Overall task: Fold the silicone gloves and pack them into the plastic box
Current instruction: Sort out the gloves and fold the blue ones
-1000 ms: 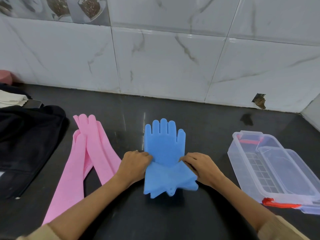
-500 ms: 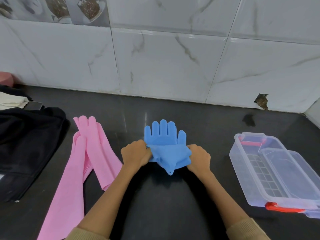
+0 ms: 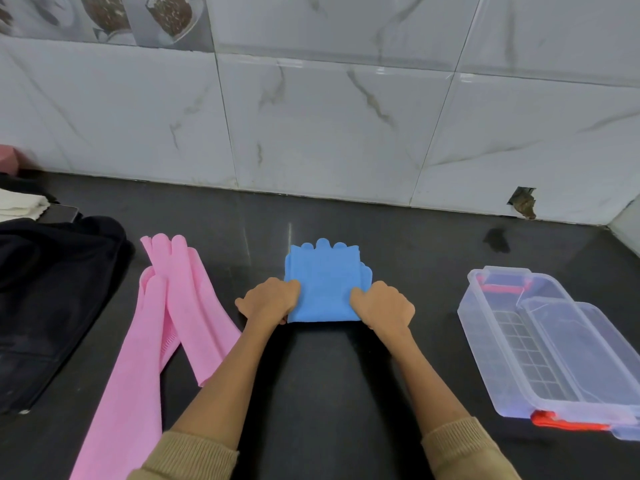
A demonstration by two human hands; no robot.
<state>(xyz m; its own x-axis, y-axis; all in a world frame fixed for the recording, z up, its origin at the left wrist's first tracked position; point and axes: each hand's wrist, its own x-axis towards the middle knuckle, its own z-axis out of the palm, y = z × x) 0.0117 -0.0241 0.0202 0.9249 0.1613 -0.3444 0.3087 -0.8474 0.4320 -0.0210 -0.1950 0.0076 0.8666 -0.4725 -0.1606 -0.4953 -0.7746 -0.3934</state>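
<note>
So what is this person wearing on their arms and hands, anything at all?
Both hands, the left hand and right hand, are bare: no gloves, rings or watch show. The forearms are uncovered too. Tan ribbed knit sleeves are pushed up toward the elbows on both arms.

— What stands behind the worktop point(image 3: 329, 393)?
— A wall of large white tiles point(image 3: 332, 126) with grey marble veining and thin grout lines. At the top left runs a strip of decorative tiles point(image 3: 114, 19) printed with food pictures.
— Any damage?
— A small broken hole point(image 3: 523, 202) low on the right, just above the worktop, with a dark smudge point(image 3: 497, 240) on the surface below it.
— And the surface itself?
— Dark, nearly black, slightly glossy; faint pale streaks of reflected light show near the middle. A side wall point(image 3: 628, 223) meets it at the far right.
</note>
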